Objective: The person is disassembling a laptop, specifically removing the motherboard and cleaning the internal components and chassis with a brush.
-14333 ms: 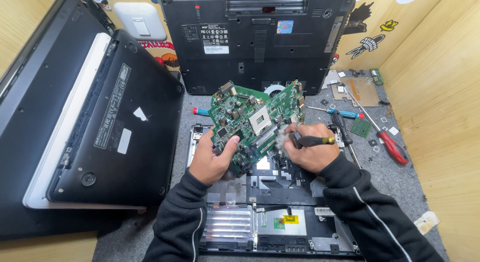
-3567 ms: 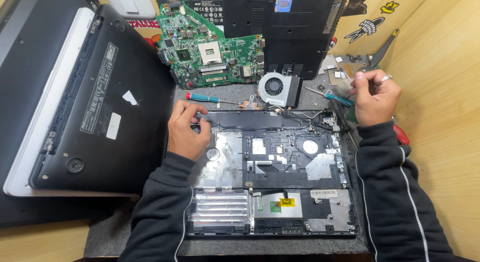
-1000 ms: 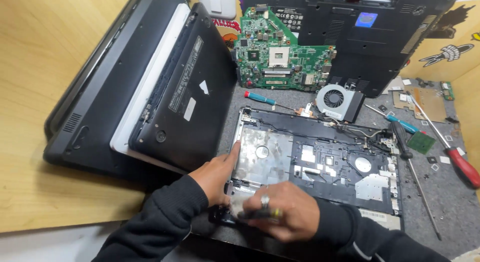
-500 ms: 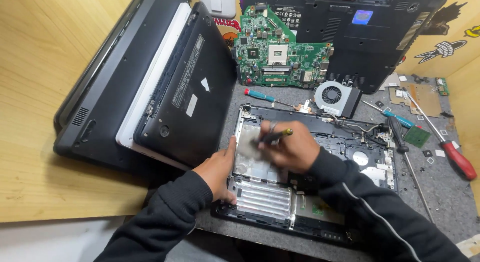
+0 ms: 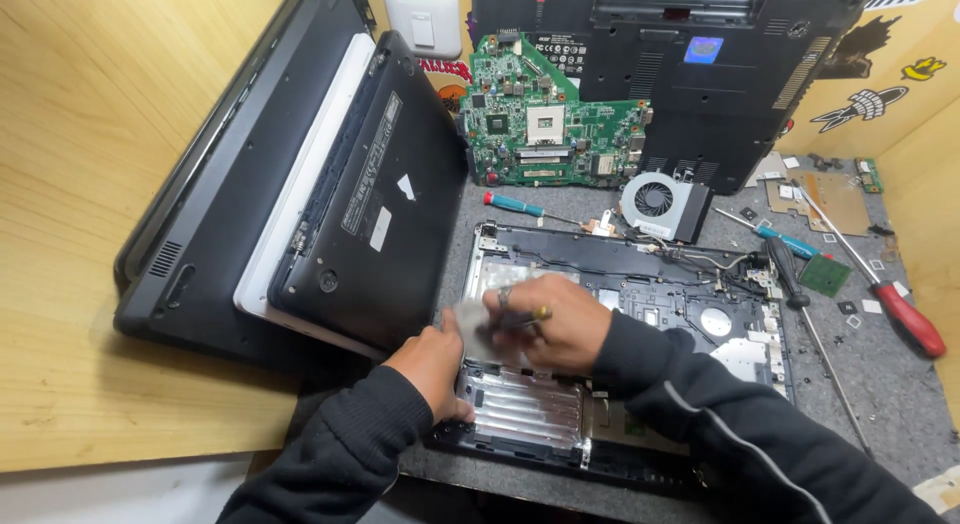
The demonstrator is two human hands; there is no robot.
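Stacked laptops point(image 5: 300, 204): at the far left, closed, lying bottom up one on another, partly on the wooden bench point(image 5: 90, 134).
Left hand point(image 5: 432, 362): it rests on the left edge of the open laptop base point(image 5: 640, 304) and presses there; the fingers are bent over the rim, and I cannot tell if they hold anything.
Right hand point(image 5: 550, 322): clenched around a thin dark tool with a yellow end point(image 5: 520, 319), over the left part of the base, just above the silver plate point(image 5: 520, 409).
Laptop base: in the middle of the grey mat point(image 5: 880, 384), in front of the person, opened and mostly bare inside.
Green motherboard point(image 5: 550, 134): already out, leaning against a black laptop shell point(image 5: 680, 64) at the back.
Fan point(image 5: 660, 202): also removed, lying just beside the base.
Screwdrivers: a teal one point(image 5: 525, 206) behind the base, a red one point(image 5: 905, 314) at the right.
Progress: the disassembly looks far along; the silver plate and some cables remain in the base.
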